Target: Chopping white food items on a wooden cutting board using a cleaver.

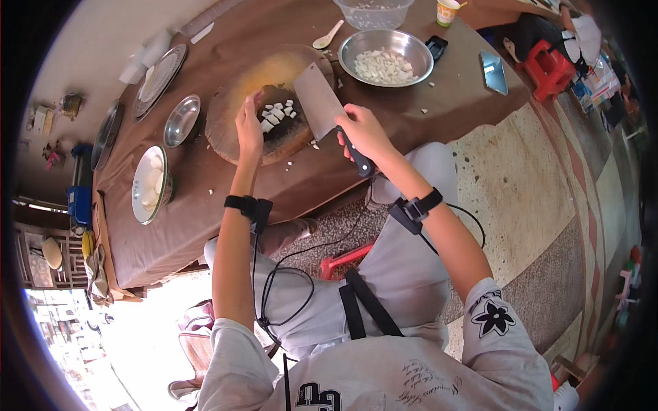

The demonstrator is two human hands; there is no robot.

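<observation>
My right hand (364,131) is wrapped around the black handle of a cleaver (319,99). The broad blade points up and away over the right side of a round cutting board (226,123). Diced white pieces (275,115) lie in a small pile on the dark, worn middle of the board. Just left of that pile stands my left hand (249,129), fingers stretched upward and nothing seen in its grip. A metal bowl (415,74) beyond the board's right side holds many similar white chunks.
Left of the board are a small metal bowl (184,122) and a white bowl (162,198) of whole, rounded white pieces. A spoon (330,35), a clear plastic basin (373,15), a paper cup (447,12) and a phone (493,72) rest farther back. Cables hang from my wrist straps.
</observation>
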